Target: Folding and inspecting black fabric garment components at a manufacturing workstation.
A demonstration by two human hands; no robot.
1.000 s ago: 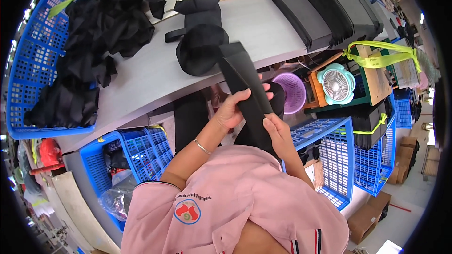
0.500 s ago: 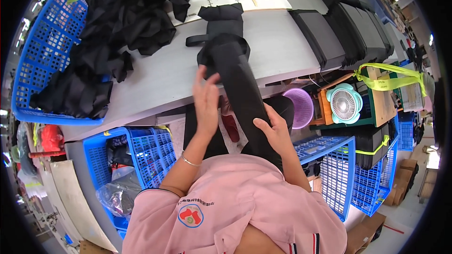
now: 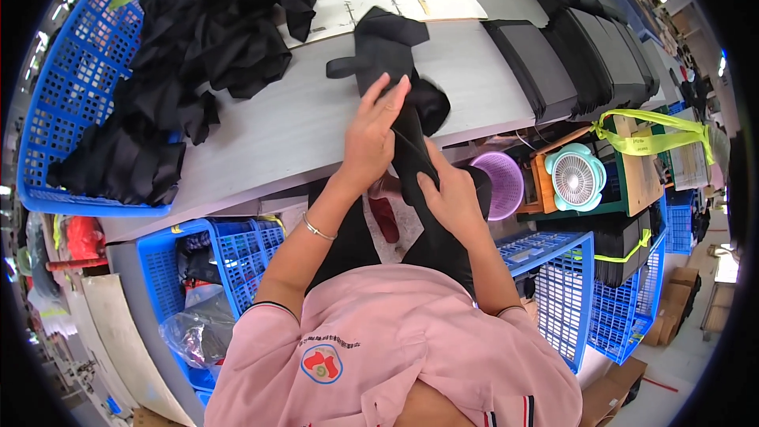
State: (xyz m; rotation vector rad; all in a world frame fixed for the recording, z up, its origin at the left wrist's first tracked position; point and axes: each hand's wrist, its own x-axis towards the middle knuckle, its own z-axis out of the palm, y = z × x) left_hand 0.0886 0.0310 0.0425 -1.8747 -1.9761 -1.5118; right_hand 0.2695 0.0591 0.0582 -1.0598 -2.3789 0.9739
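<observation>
A black fabric piece (image 3: 381, 54) with a small side loop (image 3: 341, 68) lies on the grey table, its near part folded and hanging over the front edge. My left hand (image 3: 368, 141) is over the middle of the piece, fingers stretched out and fingertips resting on the cloth; it is open. Closer to me, my right hand (image 3: 455, 199) pinches the hanging part between thumb and fingers. Some of its fingers are hidden behind the cloth.
Crumpled black cloth (image 3: 213, 39) spills from a blue basket (image 3: 75, 71) at left. Stacked black panels (image 3: 534, 67) stand at far right. Beneath the table edge are a purple bin (image 3: 500, 182), a mint fan (image 3: 575, 178) and more blue crates (image 3: 565, 308).
My left hand has moved up and right onto the cloth. My right hand has shifted slightly left and up, and the long near part of the piece has been folded over and lowered.
</observation>
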